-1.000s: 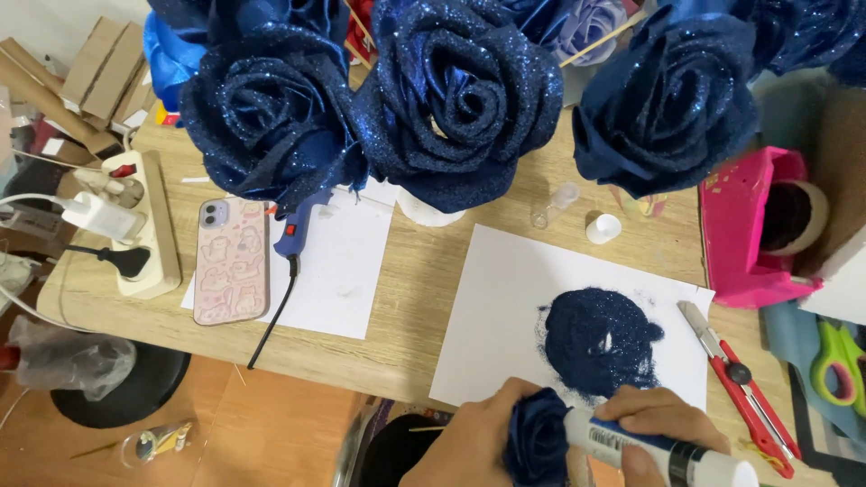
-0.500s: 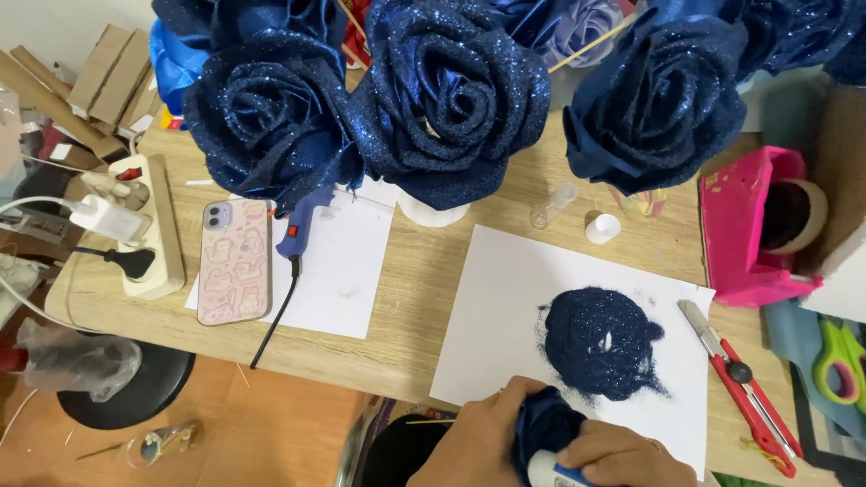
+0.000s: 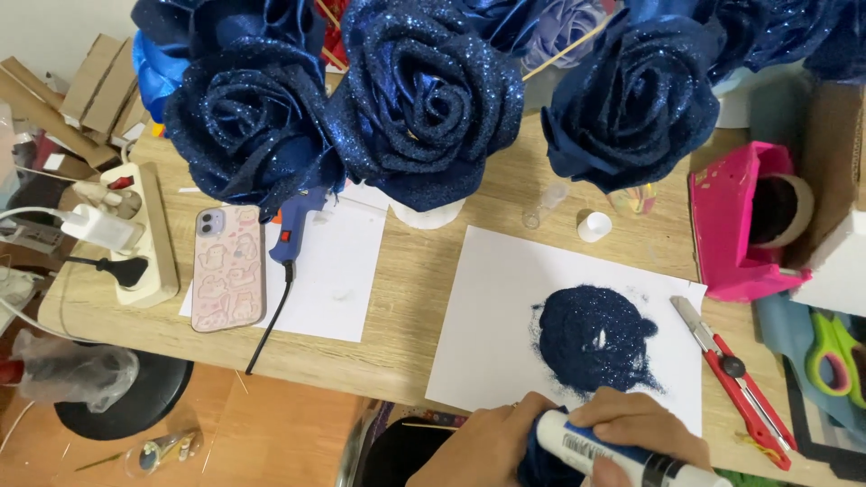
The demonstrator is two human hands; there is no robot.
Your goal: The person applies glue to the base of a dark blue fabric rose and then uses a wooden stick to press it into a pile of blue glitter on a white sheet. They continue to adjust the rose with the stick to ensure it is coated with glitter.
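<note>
Between both hands (image 3: 577, 442), dark blue rose (image 3: 541, 455), glue stick (image 3: 604, 454) against it

Glitter roses (image 3: 424, 99): deep navy, sparkling. Glitter pile (image 3: 595, 338): same navy, on white paper sheet (image 3: 492, 325). Glue stick (image 3: 622, 455): white body, dark blue band, black end. Small rose (image 3: 546, 451) in hands: navy. Phone case (image 3: 228, 280): pale pink, cartoon pattern. Glue gun (image 3: 293, 225): blue, red trigger, black cord. Tape dispenser (image 3: 735, 230): hot pink. Utility knife (image 3: 735, 379): red, silver blade. Scissors (image 3: 839, 352): lime green handles. Table (image 3: 406, 298): light wood grain. Power strip (image 3: 144, 234): cream.
</note>
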